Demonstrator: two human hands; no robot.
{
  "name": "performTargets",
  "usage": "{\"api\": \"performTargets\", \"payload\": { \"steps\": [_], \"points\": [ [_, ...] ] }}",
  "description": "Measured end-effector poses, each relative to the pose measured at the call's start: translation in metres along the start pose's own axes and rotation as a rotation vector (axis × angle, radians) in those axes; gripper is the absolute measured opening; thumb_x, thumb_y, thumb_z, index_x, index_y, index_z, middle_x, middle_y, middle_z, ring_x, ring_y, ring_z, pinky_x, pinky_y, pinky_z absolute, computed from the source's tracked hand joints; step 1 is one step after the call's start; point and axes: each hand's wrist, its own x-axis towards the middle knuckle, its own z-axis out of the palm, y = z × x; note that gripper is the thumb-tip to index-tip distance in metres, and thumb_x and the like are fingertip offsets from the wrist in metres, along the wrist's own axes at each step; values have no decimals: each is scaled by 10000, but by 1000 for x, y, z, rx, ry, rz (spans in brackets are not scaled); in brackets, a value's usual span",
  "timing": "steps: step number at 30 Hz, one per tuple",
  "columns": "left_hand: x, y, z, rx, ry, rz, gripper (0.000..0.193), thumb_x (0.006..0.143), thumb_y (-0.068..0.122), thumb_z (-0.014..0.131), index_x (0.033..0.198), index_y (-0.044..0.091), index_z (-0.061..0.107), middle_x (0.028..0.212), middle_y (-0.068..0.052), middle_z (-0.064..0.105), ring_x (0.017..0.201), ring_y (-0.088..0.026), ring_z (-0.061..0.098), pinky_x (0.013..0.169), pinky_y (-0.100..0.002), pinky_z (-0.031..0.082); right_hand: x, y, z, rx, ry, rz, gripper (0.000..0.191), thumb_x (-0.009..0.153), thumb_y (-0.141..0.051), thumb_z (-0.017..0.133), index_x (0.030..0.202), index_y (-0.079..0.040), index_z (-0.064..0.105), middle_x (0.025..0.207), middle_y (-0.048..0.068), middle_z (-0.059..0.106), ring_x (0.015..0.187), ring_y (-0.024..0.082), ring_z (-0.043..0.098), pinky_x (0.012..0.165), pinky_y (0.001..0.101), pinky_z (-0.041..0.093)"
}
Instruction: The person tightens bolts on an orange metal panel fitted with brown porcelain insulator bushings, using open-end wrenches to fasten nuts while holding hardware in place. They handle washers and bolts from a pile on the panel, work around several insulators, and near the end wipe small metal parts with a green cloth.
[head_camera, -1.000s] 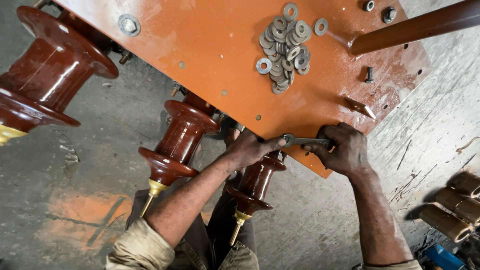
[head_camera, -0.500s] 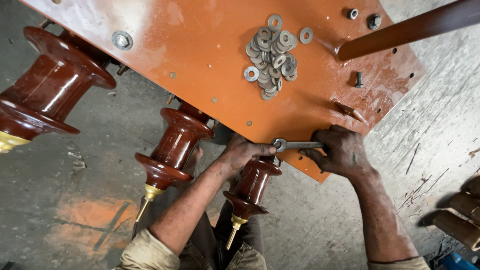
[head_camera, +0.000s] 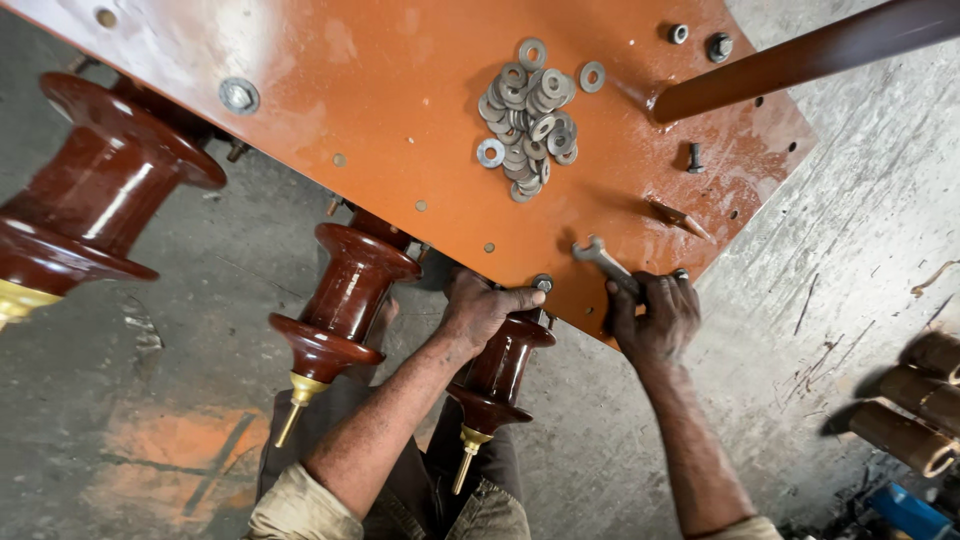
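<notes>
Looking down from the head camera, an orange metal plate (head_camera: 400, 110) fills the upper part of the view and serves as the landmark; at its near edge the left hand (head_camera: 482, 310) rests with fingers stretched out, the fingertip touching a bolt (head_camera: 542, 284) that sits at the plate's rim; the hand grips nothing fully that can be seen, though its palm lies against the top of a brown insulator (head_camera: 497, 370) hanging below the plate; the right hand (head_camera: 655, 318), just beside along the same edge, is clenched round the handle of a spanner (head_camera: 600, 258); the spanner's open end lies on the plate, pointing away from the edge and apart from the bolt; further in on the plate lies a heap of washers (head_camera: 528, 125); a brown bar (head_camera: 800, 55) crosses the plate's far corner; two more insulators (head_camera: 345, 300) hang under the plate to the left of the hands, the largest (head_camera: 100, 200) at the far left; below everything lies a grey concrete floor (head_camera: 850, 250).
</notes>
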Motion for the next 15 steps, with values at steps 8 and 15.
{"api": "performTargets", "payload": {
  "steps": [8, 15],
  "points": [
    [-4, -7, 3, 0, 56, 45, 322, 756, -36, 815, 1065, 0, 730, 1014, -53, 755, 896, -152, 712, 804, -317, 597, -6, -33, 52, 68, 151, 106, 439, 989, -238, 659, 1361, -38, 540, 1340, 183, 509, 1306, 415, 438, 1214, 709, 147],
    [0, -14, -1, 4, 59, 77, 306, 755, -57, 819, 1048, -22, 736, 978, -71, 755, 841, -172, 720, 754, -339, 610, -7, -38, 53, 128, 134, 127, 384, 1044, -289, 577, 1370, -89, 547, 1395, 196, 459, 1318, 432, 402, 1211, 694, 157]
  ]
}}
